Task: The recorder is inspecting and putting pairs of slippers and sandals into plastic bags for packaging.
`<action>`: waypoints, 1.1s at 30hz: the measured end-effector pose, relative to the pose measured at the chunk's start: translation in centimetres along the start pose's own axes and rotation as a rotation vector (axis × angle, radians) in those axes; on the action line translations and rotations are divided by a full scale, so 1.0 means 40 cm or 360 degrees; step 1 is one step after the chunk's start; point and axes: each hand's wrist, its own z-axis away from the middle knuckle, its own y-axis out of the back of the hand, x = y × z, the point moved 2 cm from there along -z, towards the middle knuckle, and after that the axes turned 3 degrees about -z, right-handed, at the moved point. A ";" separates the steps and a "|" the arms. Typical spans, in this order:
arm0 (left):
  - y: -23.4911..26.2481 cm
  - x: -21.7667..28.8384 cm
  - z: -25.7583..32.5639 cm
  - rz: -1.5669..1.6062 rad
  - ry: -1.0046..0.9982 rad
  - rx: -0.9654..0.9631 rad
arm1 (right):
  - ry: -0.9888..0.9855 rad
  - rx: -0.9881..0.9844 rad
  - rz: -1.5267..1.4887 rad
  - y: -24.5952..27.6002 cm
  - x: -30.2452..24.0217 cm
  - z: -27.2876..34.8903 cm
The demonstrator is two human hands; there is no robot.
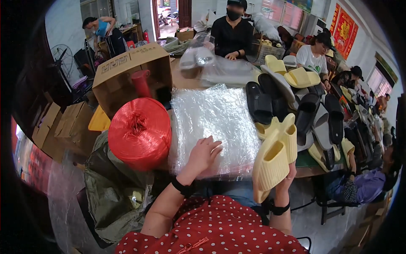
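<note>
My left hand point(204, 153) lies on a stack of clear plastic bags point(215, 112), fingers stretched out over the top bag. In my right hand point(288, 177) is a pair of pale yellow slippers point(270, 163), held upright and pressed together at the stack's right edge. Part of that hand is hidden behind the slippers. A large roll of red plastic twine point(141, 133) stands just left of the bags.
A cardboard box point(131, 70) with a red cup point(141, 82) before it stands behind the twine. Black, grey and yellow slippers point(306, 110) pile up on the right. Across the table a person in black point(232, 36) works beside blurred plastic-wrapped slippers point(196, 57). An olive sack point(114, 190) hangs at the lower left.
</note>
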 end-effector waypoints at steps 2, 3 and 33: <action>0.000 -0.014 -0.016 0.0192 0.0121 0.0034 | -0.0157 -0.0119 -0.0198 -0.034 -0.047 0.014; 0.032 0.009 -0.042 0.0294 0.0118 -0.0092 | -0.0153 -0.0364 -0.0136 -0.045 -0.079 0.015; 0.075 0.136 -0.006 0.0396 -0.0635 -0.0082 | -0.0084 -0.1010 0.1049 -0.313 -0.030 0.001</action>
